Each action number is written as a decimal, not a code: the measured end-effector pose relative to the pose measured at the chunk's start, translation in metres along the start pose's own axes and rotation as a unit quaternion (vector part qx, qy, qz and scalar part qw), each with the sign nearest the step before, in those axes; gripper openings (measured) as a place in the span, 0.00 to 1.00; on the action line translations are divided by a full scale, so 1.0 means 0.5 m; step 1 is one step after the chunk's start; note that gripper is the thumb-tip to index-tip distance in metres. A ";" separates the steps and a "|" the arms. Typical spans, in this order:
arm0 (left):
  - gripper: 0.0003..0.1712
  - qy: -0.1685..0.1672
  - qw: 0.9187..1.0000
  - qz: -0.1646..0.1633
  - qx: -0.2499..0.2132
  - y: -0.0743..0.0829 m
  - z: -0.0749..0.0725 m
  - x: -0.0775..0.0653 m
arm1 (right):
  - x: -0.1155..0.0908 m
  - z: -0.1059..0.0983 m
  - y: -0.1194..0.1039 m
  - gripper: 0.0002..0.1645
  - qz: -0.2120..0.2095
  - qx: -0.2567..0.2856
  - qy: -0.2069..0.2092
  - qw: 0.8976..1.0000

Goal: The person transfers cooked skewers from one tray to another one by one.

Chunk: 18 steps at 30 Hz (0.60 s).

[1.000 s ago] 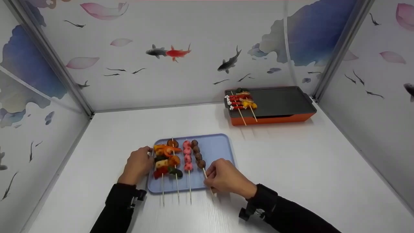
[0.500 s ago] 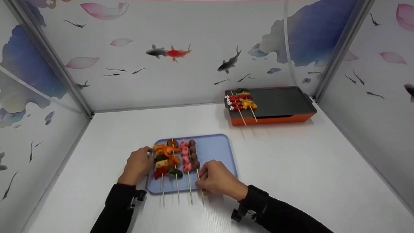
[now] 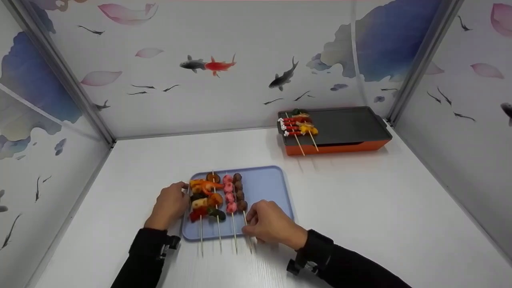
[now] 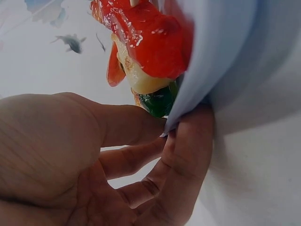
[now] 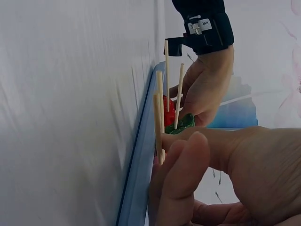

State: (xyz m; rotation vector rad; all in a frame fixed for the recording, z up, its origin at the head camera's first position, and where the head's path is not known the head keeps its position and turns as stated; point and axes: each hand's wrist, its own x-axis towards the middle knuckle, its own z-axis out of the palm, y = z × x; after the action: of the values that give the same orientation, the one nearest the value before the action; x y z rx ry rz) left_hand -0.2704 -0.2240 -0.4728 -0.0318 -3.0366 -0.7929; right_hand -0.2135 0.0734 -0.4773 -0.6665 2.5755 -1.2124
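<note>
On a blue tray (image 3: pixel 266 184) lie several skewers side by side. Two vegetable skewers (image 3: pixel 207 200) are at its left, then a pink-ball skewer (image 3: pixel 229 194), then a brown meatball skewer (image 3: pixel 239 192) touching or nearly touching the pink one. My left hand (image 3: pixel 170 204) grips the tray's left rim; the left wrist view shows the rim (image 4: pixel 188 101) between thumb and fingers. My right hand (image 3: pixel 270 224) is at the tray's front edge, thumb and forefinger pinching the meatball skewer's stick (image 5: pixel 157 125). Several sticks stick out past the front edge.
At the back right stands an orange grill (image 3: pixel 340 148) with a black plate. More skewers (image 3: pixel 298 124) lie on its left end, their sticks overhanging the front. Patterned panels (image 3: pixel 240 96) enclose the white table (image 3: pixel 360 208) at the back and both sides.
My right hand has moved left, bringing the meatball skewer up against the pink-ball skewer, whose top has shifted slightly left. In the last half second little has moved. My left hand stays on the rim.
</note>
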 end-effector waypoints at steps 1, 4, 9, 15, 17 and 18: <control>0.20 -0.002 1.000 -0.001 -0.002 0.000 0.000 -0.001 | 0.000 0.000 0.000 0.12 -0.001 -0.005 0.002 1.000; 0.21 -0.007 1.000 -0.006 -0.003 0.000 -0.001 -0.002 | -0.001 0.000 -0.001 0.10 -0.004 -0.010 0.003 1.000; 0.21 -0.011 1.000 -0.009 0.000 -0.003 -0.002 -0.001 | 0.000 -0.005 -0.002 0.08 -0.011 -0.009 -0.001 1.000; 0.22 -0.007 1.000 -0.011 -0.002 -0.002 -0.002 -0.001 | 0.001 -0.011 -0.001 0.08 -0.003 -0.013 -0.002 1.000; 0.22 -0.011 1.000 -0.013 -0.005 0.000 -0.002 -0.001 | 0.001 -0.013 -0.001 0.08 -0.004 -0.016 0.001 1.000; 0.22 -0.011 1.000 -0.015 -0.004 0.001 -0.003 0.000 | 0.001 -0.015 -0.001 0.08 -0.005 -0.018 0.002 1.000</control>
State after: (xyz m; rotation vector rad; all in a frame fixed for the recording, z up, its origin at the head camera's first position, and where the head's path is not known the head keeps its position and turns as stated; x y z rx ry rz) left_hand -0.2702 -0.2243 -0.4715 0.0044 -3.0620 -0.8107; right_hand -0.2164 0.0779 -0.4723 -0.6839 2.6060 -1.1754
